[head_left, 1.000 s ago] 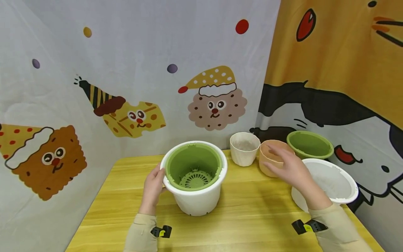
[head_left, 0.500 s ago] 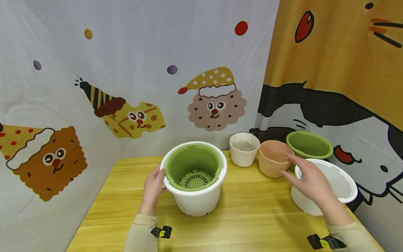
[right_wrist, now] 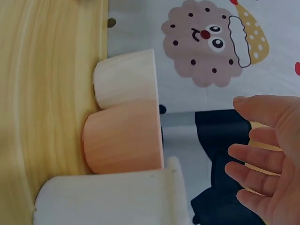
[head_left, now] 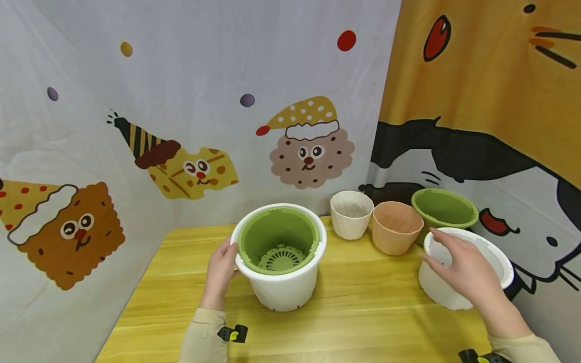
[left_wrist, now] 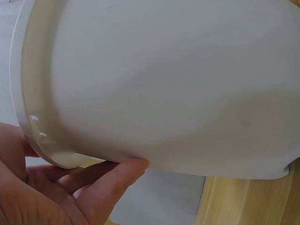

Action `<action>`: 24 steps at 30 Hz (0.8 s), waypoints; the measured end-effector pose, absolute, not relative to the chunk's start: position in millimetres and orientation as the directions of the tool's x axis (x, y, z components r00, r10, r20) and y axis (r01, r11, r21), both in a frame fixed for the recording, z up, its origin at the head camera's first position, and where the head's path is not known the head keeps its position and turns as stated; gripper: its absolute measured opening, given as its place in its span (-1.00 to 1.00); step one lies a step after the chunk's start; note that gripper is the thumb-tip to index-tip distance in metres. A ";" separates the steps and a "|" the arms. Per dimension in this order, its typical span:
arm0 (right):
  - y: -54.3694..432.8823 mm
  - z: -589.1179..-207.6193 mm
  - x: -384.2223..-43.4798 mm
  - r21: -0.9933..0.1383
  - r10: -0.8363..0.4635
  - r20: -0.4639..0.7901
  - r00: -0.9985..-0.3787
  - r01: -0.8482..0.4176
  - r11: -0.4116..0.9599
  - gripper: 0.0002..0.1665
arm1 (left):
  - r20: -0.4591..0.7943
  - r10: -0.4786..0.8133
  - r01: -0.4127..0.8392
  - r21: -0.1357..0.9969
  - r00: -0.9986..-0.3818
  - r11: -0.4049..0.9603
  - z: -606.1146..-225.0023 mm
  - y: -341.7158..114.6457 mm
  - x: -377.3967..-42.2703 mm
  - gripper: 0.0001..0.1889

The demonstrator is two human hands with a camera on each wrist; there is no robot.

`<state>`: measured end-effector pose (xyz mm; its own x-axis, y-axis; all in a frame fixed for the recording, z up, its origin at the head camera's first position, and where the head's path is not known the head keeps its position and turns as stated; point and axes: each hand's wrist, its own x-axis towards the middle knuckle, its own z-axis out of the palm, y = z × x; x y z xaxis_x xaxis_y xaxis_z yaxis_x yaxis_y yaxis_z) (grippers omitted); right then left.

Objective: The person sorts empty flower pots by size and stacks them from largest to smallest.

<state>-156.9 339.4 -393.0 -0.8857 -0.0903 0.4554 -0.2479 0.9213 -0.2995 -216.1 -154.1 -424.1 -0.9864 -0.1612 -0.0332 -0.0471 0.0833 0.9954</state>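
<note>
The left hand (head_left: 221,267) is holding the white pot (head_left: 285,290) at its left side; its grip is pinching the rim, and some fingers are pressing on the outer wall below. This pot is standing upright on the wooden surface (head_left: 354,327), near the middle, and a green slotted pot (head_left: 281,232) is sitting inside it. The right hand (head_left: 467,262) is hovering over the second white pot (head_left: 439,287), and its grip is spreading loosely, thumb apart from the fingers. Farther back, a cream pot (head_left: 351,222) is standing just beside a peach pot (head_left: 394,242), while another green pot (head_left: 442,207) is standing behind the second white pot.
</note>
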 end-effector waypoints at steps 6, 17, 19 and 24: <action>346.4 -397.8 -155.4 -0.304 -0.056 0.409 -0.911 -0.194 0.933 -0.27 | -0.046 -0.168 -0.061 0.994 -0.985 0.085 -424.9 -154.4 -218.1 -0.49; 353.7 -410.9 -153.7 -0.295 -0.045 0.315 -0.948 -0.143 0.945 -0.23 | -0.035 -0.157 -0.047 0.996 -0.987 0.075 -422.6 -153.9 -215.2 -0.48; 355.2 -412.8 -153.6 -0.292 -0.044 0.294 -0.955 -0.133 0.947 -0.24 | -0.036 -0.159 -0.048 0.996 -0.987 0.073 -422.6 -154.0 -215.5 -0.48; 358.8 -417.6 -154.2 -0.277 -0.048 0.257 -0.965 -0.121 0.953 -0.30 | -0.033 -0.160 -0.046 0.996 -0.987 0.079 -423.5 -154.7 -216.1 -0.48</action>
